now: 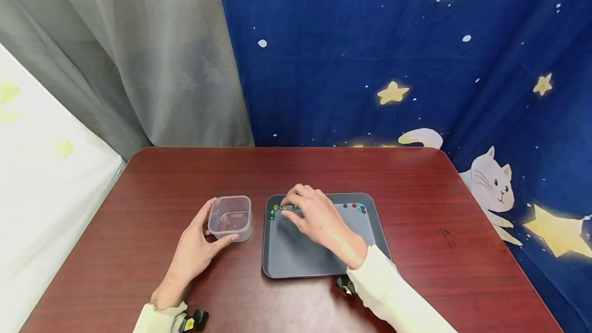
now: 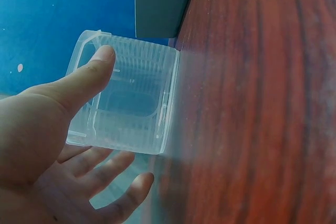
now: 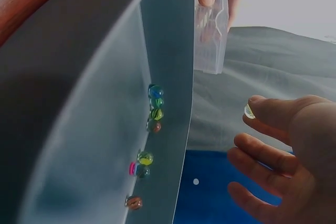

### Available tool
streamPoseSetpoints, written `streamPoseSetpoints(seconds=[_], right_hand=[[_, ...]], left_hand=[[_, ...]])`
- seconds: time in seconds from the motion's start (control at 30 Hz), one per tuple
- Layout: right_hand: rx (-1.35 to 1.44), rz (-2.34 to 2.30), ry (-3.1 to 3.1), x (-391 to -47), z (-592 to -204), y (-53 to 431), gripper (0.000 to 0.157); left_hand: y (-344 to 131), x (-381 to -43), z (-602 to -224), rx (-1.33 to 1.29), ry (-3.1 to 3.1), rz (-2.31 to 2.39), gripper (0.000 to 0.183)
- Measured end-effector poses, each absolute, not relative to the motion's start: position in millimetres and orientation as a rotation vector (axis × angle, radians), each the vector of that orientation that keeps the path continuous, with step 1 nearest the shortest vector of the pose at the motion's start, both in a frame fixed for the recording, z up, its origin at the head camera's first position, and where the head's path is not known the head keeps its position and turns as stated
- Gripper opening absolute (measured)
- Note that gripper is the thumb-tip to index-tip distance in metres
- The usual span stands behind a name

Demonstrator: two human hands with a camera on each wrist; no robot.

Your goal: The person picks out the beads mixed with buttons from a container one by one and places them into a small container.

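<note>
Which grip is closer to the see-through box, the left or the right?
Left. The left grip is holding the see-through box. The right grip is farther away, above the gray tray, pinching a marble.

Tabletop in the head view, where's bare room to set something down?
Bare tabletop lies right of the gray tray, beyond its far edge, and left of the left hand. It's crowded along the tray's far side, with marbles and the right hand; only a narrow gap separates tray from clear container.
</note>
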State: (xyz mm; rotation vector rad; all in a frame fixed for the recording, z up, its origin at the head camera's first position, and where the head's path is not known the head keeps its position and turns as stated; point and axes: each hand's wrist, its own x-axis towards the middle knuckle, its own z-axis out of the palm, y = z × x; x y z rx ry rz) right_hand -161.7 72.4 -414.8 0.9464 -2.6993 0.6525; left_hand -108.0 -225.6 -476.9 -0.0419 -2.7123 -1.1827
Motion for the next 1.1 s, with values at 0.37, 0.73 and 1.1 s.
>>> streamPoseSetpoints(seconds=[0.37,0.73,1.1], right_hand=[[0.966,0.682,-2.709,-160.1,-411.4,64.0,0.017],[0.979,0.646,-2.699,-160.6,-410.8,57.4,0.017],[0.990,0.636,-2.702,-159.7,-410.4,51.5,0.019]], left_hand=[[-224.4,-109.1,-474.7,-0.046,-2.701,-1.202,0.101],[-224.6,-110.1,-474.7,-0.033,-2.721,-1.184,0.101],[-224.5,-108.1,-475.9,-0.024,-2.726,-1.200,0.101]])
